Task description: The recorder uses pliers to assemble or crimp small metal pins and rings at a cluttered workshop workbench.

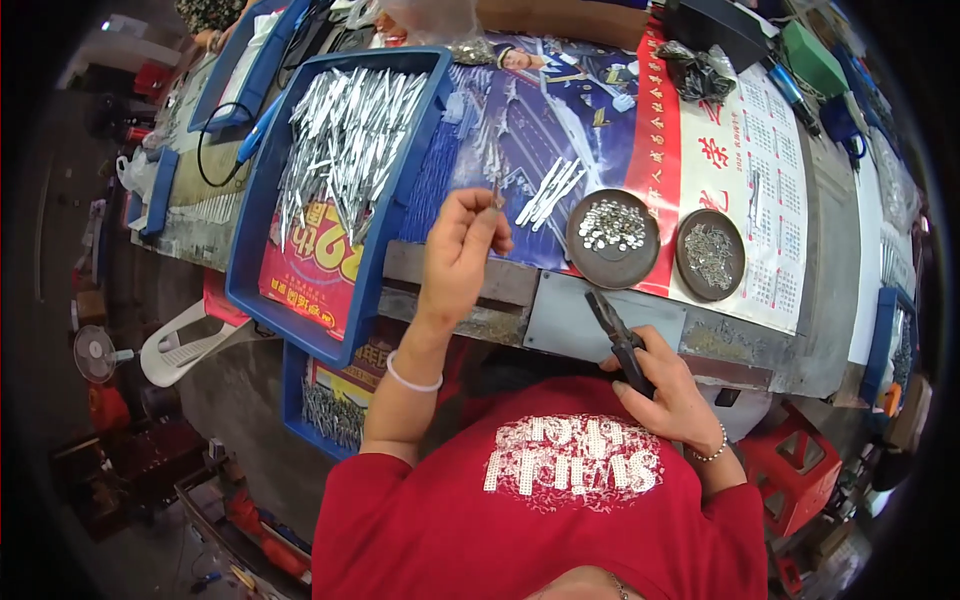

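My left hand is raised over the table's near edge, its fingers pinched together. Something small and thin seems to stick up from the fingertips, too small to name. In my right hand are dark-handled pliers, their jaws pointing up and left toward the table edge. Several flat silvery metal strips lie on the poster to the right of my left hand. Beyond the pliers, a round dark dish holds shiny small discs. Another dark dish, to its right, contains fine metal pieces.
A big blue tray piled with metal strips stands at left, overhanging the table edge. Below it is a blue bin of small metal parts. A printed poster covers the table. A red stool stands at lower right; another person's hand shows far left.
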Tool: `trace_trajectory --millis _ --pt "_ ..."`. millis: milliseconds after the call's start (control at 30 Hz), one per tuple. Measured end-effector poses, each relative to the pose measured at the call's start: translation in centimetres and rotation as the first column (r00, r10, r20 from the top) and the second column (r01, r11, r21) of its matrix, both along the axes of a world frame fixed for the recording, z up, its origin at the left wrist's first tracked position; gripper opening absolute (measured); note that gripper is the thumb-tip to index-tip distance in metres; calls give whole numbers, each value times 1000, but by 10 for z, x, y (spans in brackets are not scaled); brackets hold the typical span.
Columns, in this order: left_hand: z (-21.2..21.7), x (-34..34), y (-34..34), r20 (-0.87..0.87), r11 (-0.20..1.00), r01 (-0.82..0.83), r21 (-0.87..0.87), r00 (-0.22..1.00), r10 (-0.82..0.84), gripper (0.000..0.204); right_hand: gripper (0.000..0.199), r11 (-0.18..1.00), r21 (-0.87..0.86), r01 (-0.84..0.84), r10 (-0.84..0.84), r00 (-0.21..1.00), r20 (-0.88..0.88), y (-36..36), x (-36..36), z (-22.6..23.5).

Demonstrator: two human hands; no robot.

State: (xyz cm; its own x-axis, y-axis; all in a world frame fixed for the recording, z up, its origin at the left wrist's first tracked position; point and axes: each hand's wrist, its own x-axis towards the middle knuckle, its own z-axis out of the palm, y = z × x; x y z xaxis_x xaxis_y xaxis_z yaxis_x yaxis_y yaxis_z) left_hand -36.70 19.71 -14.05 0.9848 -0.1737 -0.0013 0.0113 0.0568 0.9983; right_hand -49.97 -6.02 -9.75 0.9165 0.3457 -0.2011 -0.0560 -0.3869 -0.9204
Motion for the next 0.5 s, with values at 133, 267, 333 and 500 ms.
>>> trace_trajectory --millis 133,267,333,500 --pt "-9 -33 0 -44 981 -2 -196 999 -7 22 23 1000 -19 14 -13 998 53 14 10 4" --pt "-17 -47 -6 -36 941 1 -337 999 -14 20 24 997 -71 16 -7 993 120 30 20 13" --pt "-18 -47 -8 31 952 66 -299 998 -60 17 24 996 -84 33 -13 973 229 33 23 12" --pt "-32 -41 -10 94 929 126 -347 991 -99 13 30 967 -252 25 42 965 258 43 34 24"
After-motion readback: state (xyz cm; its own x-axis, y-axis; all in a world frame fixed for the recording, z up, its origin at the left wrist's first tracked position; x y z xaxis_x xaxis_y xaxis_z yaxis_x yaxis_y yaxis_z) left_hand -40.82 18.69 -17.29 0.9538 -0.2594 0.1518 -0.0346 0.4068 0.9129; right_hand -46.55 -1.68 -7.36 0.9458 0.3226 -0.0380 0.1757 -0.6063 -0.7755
